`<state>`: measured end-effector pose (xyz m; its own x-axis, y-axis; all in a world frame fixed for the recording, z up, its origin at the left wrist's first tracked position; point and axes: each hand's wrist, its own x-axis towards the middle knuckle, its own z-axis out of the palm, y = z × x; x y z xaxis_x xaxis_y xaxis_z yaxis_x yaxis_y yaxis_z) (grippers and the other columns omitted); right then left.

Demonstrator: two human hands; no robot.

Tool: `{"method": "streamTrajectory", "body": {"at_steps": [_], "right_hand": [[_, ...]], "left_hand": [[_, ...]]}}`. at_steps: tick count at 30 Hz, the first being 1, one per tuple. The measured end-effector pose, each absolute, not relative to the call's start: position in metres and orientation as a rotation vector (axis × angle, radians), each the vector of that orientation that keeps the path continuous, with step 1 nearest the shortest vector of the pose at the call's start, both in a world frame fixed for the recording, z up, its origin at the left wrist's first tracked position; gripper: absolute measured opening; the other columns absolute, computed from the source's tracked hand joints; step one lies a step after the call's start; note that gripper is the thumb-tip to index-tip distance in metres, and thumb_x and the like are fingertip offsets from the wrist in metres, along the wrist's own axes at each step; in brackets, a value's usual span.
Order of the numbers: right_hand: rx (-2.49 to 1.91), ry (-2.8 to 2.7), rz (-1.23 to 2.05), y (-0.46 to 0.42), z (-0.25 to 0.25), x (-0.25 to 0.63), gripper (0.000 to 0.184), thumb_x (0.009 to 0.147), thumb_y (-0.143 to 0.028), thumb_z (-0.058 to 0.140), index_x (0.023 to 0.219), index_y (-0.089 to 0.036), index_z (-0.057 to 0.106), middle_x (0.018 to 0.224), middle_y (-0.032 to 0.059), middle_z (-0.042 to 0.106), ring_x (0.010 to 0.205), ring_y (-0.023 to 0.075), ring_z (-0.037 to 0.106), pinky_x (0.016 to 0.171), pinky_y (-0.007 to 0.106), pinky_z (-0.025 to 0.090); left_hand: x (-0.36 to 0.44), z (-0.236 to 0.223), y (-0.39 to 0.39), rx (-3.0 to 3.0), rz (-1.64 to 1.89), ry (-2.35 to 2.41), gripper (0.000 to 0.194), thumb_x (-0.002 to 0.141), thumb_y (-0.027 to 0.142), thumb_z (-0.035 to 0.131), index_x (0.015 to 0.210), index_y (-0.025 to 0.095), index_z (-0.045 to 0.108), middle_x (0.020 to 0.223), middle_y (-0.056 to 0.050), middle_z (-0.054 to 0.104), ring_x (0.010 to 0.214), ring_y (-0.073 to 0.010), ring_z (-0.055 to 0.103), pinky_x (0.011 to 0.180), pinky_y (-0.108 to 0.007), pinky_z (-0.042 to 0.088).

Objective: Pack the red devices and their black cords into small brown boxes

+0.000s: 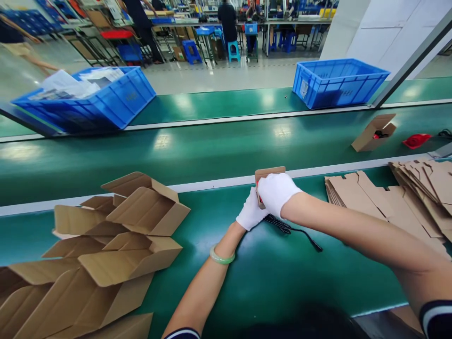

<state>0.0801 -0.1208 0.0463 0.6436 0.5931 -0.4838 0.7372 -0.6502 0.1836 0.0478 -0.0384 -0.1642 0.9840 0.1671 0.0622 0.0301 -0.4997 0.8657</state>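
My left hand (251, 211), in a white glove, is closed round the side of a small brown cardboard box (270, 171) above the green work surface. My right hand (277, 190), also gloved, is curled over the box's opening, with its fingertips hidden. Between the hands shows a sliver of a red object (259, 187), mostly covered by the right fingers. A bundled black cable (280, 226) lies just below my hands, and its loose end reaches to the right.
Folded-open cardboard boxes (134, 254) are piled at left. Flat cardboard blanks (363, 193) lie at right. Across the green belt (212, 150) stand a blue crate of papers (130, 99) and another blue crate (339, 87). An open box (370, 136) and a red corded item (416, 140) sit on the belt.
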Motion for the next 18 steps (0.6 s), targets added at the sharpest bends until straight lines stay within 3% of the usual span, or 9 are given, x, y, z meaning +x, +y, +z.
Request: {"method": "streamTrajectory", "body": {"at_steps": [3, 7, 12, 15, 18], "right_hand": [[2.451, 1.122, -0.621, -0.117, 0.049, 0.087, 0.023, 0.077, -0.013, 0.063, 0.1, -0.009, 0.065, 0.099, 0.0165, 0.065, 0.093, 0.0333, 0.062, 0.075, 0.042, 0.051], [2.441, 1.165, -0.549, -0.132, 0.049, 0.087, 0.038, 0.073, -0.024, 0.074, 0.107, -0.01, 0.063, 0.102, 0.0167, 0.064, 0.095, 0.0316, 0.062, 0.08, 0.04, 0.05], [2.564, 1.159, -0.34, -0.137, 0.036, 0.081, 0.033, 0.081, -0.02, 0.063, 0.11, -0.005, 0.057, 0.102, 0.0236, 0.061, 0.095, 0.0298, 0.062, 0.077, 0.037, 0.049], [2.562, 1.196, -0.336, -0.135, 0.035, 0.08, 0.027, 0.081, -0.016, 0.062, 0.106, -0.006, 0.058, 0.099, 0.0221, 0.061, 0.093, 0.0292, 0.062, 0.077, 0.037, 0.049], [2.59, 1.23, -0.27, -0.134, 0.032, 0.081, 0.023, 0.085, -0.014, 0.054, 0.107, -0.008, 0.058, 0.101, 0.0198, 0.061, 0.092, 0.0292, 0.062, 0.075, 0.038, 0.049]], "left_hand": [[0.048, -0.157, -0.036, 2.088, 0.161, 0.11, 0.086, 0.068, 0.046, 0.076, 0.136, 0.019, 0.03, 0.129, -0.016, 0.049, 0.115, -0.0303, 0.053, 0.093, -0.042, 0.048], [0.048, -0.152, -0.035, 2.105, 0.2, 0.066, 0.08, 0.064, 0.044, 0.078, 0.127, 0.019, 0.035, 0.115, -0.011, 0.055, 0.105, -0.0276, 0.058, 0.09, -0.041, 0.049], [0.047, -0.151, -0.038, 2.076, 0.277, 0.084, 0.079, 0.067, 0.04, 0.075, 0.129, 0.018, 0.031, 0.118, -0.013, 0.053, 0.106, -0.0271, 0.057, 0.09, -0.04, 0.048], [0.048, -0.151, -0.035, 2.074, 0.331, 0.087, 0.078, 0.068, 0.037, 0.074, 0.129, 0.019, 0.03, 0.118, -0.013, 0.054, 0.104, -0.0252, 0.058, 0.089, -0.038, 0.049], [0.055, -0.153, -0.021, 2.132, 0.432, 0.143, 0.073, 0.065, 0.031, 0.074, 0.125, 0.015, 0.034, 0.119, -0.017, 0.053, 0.111, -0.0293, 0.054, 0.096, -0.043, 0.045]]}}
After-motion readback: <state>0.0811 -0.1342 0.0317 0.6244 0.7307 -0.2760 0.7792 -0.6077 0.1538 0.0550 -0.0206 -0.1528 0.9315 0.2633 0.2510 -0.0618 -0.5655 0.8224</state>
